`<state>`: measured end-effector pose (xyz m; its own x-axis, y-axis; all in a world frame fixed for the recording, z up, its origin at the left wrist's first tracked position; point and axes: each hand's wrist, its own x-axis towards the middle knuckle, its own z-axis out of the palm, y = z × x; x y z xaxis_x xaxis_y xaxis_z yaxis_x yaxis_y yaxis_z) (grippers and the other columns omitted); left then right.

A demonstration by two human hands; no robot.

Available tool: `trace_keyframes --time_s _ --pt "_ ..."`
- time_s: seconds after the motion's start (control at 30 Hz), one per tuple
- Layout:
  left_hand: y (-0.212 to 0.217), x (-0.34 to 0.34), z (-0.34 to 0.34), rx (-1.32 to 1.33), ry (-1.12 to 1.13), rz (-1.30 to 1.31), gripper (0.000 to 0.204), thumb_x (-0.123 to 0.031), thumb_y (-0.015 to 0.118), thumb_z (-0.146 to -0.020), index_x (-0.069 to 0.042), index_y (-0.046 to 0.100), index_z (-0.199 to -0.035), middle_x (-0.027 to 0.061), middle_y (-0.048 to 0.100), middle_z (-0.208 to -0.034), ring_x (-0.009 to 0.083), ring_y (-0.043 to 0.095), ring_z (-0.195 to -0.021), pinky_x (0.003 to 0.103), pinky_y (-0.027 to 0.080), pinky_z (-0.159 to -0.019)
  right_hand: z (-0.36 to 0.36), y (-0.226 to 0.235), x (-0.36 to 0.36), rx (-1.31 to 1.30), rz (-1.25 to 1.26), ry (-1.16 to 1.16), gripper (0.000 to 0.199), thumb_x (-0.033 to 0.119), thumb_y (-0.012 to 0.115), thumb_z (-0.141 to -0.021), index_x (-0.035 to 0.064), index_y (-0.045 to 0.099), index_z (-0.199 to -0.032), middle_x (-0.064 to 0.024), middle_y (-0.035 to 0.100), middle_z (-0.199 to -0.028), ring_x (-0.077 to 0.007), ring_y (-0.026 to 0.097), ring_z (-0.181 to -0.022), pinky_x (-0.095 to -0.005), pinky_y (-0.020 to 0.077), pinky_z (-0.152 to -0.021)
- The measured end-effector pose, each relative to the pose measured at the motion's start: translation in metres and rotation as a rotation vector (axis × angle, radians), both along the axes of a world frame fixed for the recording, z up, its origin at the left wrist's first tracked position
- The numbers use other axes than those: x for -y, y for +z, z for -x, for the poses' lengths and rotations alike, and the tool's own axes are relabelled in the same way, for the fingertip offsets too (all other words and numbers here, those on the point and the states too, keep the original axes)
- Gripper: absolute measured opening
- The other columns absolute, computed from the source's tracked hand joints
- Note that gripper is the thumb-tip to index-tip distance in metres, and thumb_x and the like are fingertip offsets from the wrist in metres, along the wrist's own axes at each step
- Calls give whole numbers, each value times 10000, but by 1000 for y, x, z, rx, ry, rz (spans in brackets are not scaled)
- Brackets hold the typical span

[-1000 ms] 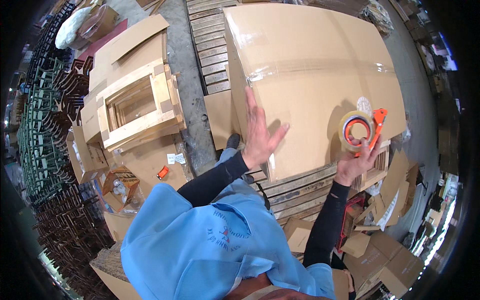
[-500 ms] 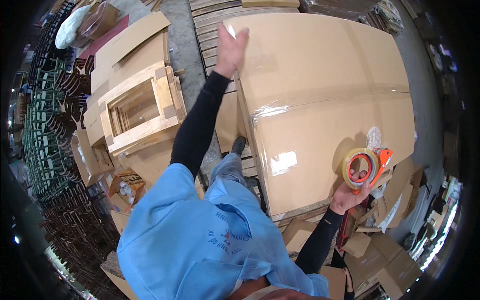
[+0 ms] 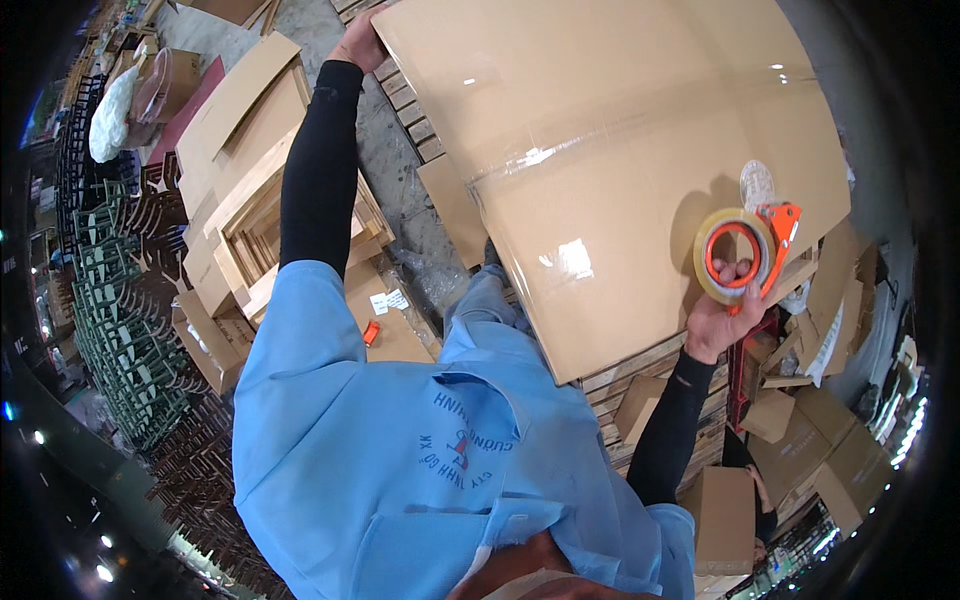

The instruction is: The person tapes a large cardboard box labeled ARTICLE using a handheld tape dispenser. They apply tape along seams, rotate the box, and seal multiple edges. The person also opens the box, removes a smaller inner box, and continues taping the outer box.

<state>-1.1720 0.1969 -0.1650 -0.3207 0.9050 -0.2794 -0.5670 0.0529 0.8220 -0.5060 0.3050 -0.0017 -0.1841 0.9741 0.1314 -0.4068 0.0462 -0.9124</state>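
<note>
Closest to the camera, the person's light blue shirt (image 3: 400, 470) is filling the lower middle of the view, with black sleeves running out of it on both sides. The right hand (image 3: 722, 318) is gripping an orange tape dispenser (image 3: 752, 258) loaded with a roll of clear tape, fingers showing through the roll's core. The dispenser is hovering at the near right edge of a large flat cardboard box (image 3: 620, 150). That box is lying on a wooden pallet (image 3: 650, 375), whose slats are showing below its near edge, and a strip of glossy clear tape (image 3: 530, 160) is running across its top face.

Farther out, the left arm is stretching along the box's left side, and the left hand (image 3: 360, 40) is resting closed over the box's far left corner.

To the left of the person, open cardboard cartons with wooden frames (image 3: 250, 220) inside are standing on the floor, and a small orange object (image 3: 371, 333) is lying on cardboard near them. Smaller brown boxes (image 3: 800, 440) are piling up at the lower right.
</note>
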Motion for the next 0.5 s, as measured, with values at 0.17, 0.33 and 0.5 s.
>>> trace_keyframes --time_s 0.17,0.33,0.5 --pt "-38 9 -107 -568 604 355 325 -238 514 -1020 -10 632 -1219 103 699 -1154 218 665 -1058 367 511 -947 4 0 -3 -104 41 -40 678 27 616 -843 3 381 -1479 -136 642 -1036 -229 654 -772 -471 614 -777" --pt "25 75 -397 -853 1070 86 617 -386 392 -1059 5 283 -1524 176 314 -1564 313 276 -1456 450 215 -1203 6 -1 -2 -124 -5 -41 645 -12 620 -840 -36 397 -1446 -172 646 -1162 -263 697 -842 -467 625 -767" --pt "90 147 -581 -1605 397 -432 373 -253 754 -823 -159 421 -684 54 708 -1237 314 493 -1336 651 68 -1220 17 2 1 -119 -74 0 526 113 664 -889 -28 530 -1377 -128 685 -1073 -190 667 -821 -340 549 -787"
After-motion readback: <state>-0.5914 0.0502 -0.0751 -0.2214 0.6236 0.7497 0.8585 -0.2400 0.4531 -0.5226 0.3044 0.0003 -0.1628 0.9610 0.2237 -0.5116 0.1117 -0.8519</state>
